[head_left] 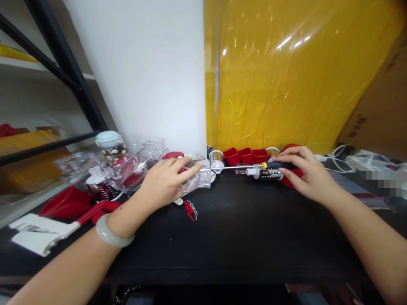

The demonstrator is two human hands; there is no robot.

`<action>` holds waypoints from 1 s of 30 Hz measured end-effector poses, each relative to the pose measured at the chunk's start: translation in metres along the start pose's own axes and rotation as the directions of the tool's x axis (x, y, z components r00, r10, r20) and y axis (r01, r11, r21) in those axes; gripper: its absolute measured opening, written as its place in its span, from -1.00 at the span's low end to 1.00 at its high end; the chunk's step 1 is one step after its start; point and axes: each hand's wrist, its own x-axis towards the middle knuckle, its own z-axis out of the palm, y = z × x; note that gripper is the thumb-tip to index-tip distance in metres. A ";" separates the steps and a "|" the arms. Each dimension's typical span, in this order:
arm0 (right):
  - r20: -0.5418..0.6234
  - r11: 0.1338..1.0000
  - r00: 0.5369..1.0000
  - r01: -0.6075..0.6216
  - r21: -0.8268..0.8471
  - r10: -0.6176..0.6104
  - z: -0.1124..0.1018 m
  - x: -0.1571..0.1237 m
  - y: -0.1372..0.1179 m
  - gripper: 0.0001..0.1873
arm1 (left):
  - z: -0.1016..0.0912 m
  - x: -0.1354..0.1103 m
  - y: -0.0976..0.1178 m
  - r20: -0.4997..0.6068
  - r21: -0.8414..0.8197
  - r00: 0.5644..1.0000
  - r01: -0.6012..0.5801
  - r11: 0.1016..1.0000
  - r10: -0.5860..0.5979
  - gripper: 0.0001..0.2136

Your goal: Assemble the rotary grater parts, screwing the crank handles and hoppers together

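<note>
Person's R hand (305, 171) has the screwdriver (280, 164) by its blk/yellow handle, pinched btwn thumb & fingers, so grip's closed on it. Shaft runs approx. level across the view toward L hand (168, 180), its far end at the clear plastic part (202, 180); can't tell if the tip touches it. L hand lies palm down over that part, fingers spread on top, index pointing along toward the shaft; underside's hidden, so can't tell if the grip is closed. Pale bangle (114, 233) on L wrist.

Screwdriver & clear part are both toward the back of the blk table (241, 241). Just behind the shaft: a white-rimmed drum (216, 160) & a row of 3 red cups (244, 156). A 2nd holed metal drum (269, 173) lies on its side by the handle. Small red piece (190, 210) w/ thin silvery bits sits in front of L hand, apart from it.

L side of table's a pile: red hopper-shaped piece (68, 203), white part (41, 231) w/ red arm, clear plastic pieces, jar w/ lt-blue lid (109, 140). Yellow-wrapped panel (280, 84) stands at the back; wht cable (338, 159) at far R.
</note>
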 end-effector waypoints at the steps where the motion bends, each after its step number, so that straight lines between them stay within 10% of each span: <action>1: -0.004 1.000 1.000 0.012 0.004 -0.012 0.000 0.000 0.000 -0.71 | 0.000 0.000 0.000 0.002 0.004 1.000 0.002 1.000 -0.002 -0.48; 19: 0.174 0.982 0.980 -0.067 -0.176 0.098 0.003 -0.003 0.002 -0.79 | -0.003 0.000 0.002 0.002 0.004 1.000 0.009 1.000 -0.009 -0.46; 30: 0.135 0.998 0.989 -0.066 0.009 0.064 0.001 0.001 0.001 -0.69 | -0.002 -0.001 0.000 -0.008 0.017 1.000 0.003 1.000 -0.003 -0.46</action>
